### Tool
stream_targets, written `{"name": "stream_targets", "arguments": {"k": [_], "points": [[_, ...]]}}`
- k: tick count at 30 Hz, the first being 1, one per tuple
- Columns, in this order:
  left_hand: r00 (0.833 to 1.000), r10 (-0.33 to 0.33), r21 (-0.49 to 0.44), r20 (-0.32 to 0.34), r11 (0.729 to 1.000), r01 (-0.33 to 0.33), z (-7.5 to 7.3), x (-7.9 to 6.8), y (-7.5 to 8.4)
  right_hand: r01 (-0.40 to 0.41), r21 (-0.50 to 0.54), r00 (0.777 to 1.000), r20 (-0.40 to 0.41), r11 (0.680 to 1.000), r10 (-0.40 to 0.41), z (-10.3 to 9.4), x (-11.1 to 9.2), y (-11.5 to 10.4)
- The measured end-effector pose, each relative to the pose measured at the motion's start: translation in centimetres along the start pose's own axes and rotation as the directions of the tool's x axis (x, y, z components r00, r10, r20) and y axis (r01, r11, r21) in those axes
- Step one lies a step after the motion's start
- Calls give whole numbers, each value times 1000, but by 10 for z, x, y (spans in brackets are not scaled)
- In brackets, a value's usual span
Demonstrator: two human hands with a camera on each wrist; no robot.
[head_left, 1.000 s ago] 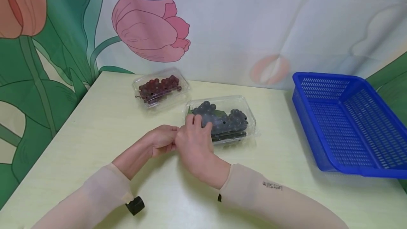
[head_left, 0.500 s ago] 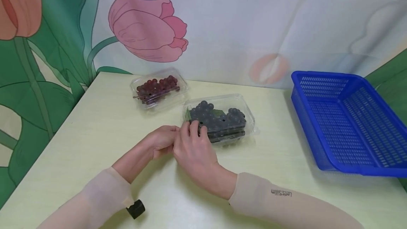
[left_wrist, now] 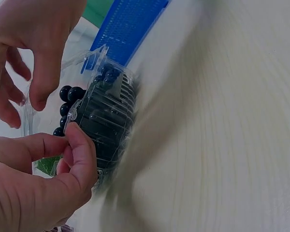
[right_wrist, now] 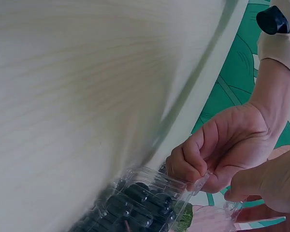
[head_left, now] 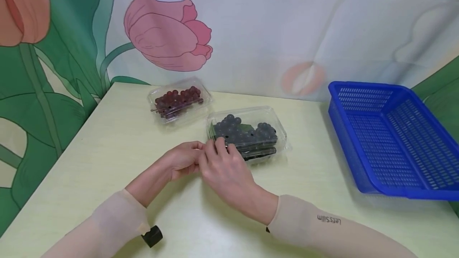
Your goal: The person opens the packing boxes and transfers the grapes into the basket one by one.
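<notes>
A clear plastic clamshell box (head_left: 276, 118) of dark grapes (head_left: 263, 131) stands mid-table, a green leaf (head_left: 246, 128) among the fruit. At its near left corner my left hand (head_left: 184, 156) pinches the rim of the base between thumb and forefinger, best seen in the left wrist view. My right hand (head_left: 226, 168) is at the same corner, fingers curled over the lid edge (right_wrist: 233, 209), with the thumb on the other side. In the left wrist view the lid edge stands apart from the base rim, with grapes (left_wrist: 70, 94) showing in the gap.
Behind to the left sits another clear box (head_left: 206, 94) of red grapes (head_left: 175, 98). A blue slatted plastic basket (head_left: 365, 170) stands at the right of the pale table (head_left: 107, 142). A printed curtain (head_left: 251, 31) hangs at the back edge.
My right hand has drawn back slightly toward me, its fingers moving from over the lid to its front edge. My left hand has stayed at the corner; the boxes have hardly moved.
</notes>
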State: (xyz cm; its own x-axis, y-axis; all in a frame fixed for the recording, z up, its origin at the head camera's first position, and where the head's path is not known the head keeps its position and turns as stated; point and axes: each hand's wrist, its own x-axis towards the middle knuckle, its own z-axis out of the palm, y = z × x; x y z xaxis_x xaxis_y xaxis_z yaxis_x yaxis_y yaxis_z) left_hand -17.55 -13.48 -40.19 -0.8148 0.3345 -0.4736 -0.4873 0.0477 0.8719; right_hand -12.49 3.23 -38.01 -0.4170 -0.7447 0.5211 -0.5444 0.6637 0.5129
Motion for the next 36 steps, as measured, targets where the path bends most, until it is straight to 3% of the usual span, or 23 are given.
{"name": "stream_targets", "arguments": {"k": [11,23,30,36], "points": [[1000,5,-60,7,998,-4,1,1,-3,23,13,999,25,1000,-23,0,-1,10],[994,44,-63,-96,997,-50,11,1,-7,37,16,999,-2,999,-37,6,-9,16],[993,50,-39,-111,998,-55,13,-1,-6,-25,64,998,-60,998,29,14,-15,24],[984,55,7,-167,999,-54,16,-4,-7,-89,139,994,-45,986,96,15,-18,33]]}}
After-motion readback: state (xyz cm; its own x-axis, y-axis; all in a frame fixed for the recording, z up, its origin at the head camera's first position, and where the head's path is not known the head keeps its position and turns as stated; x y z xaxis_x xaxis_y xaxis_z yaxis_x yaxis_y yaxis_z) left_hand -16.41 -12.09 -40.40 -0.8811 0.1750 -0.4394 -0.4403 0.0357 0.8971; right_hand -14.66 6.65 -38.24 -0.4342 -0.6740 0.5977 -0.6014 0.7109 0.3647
